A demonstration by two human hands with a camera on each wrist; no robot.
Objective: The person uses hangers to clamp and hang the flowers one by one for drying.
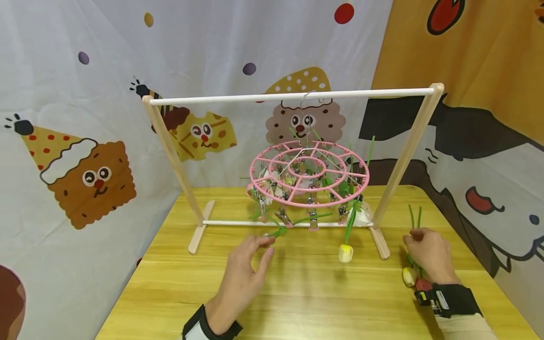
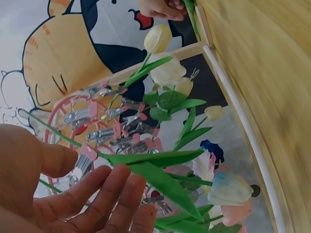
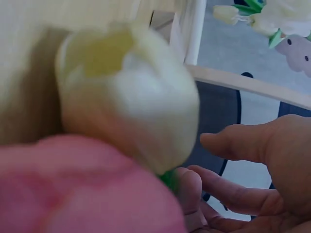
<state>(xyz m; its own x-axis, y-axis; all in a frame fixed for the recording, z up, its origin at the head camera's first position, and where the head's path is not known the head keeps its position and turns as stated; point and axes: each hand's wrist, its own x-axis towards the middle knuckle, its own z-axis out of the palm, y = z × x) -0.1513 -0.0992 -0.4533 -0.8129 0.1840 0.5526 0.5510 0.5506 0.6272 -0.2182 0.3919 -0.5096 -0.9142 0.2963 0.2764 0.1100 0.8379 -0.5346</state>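
Note:
A pink round clip hanger (image 1: 309, 204) hangs from a white rod, with artificial flowers dangling from its metal clips. My left hand (image 1: 246, 269) is at its front edge, thumb apart from relaxed fingers. In the left wrist view, its fingertips are right at the green leaves (image 2: 167, 182) of a clipped tulip (image 2: 228, 188) with a pale blue-white head. At the right, my right hand (image 1: 431, 252) holds two tulips by their stems, heads down. One is a cream tulip (image 3: 131, 97), the other a pink tulip (image 3: 87, 187); both hang close to the wrist camera.
The wooden stand (image 1: 403, 151) carries the white rod (image 1: 229, 98), its feet on the wooden table (image 1: 297, 297). A yellow tulip (image 1: 346, 253) hangs low at the hanger's front right. A cartoon-printed cloth (image 1: 204, 56) covers the wall behind.

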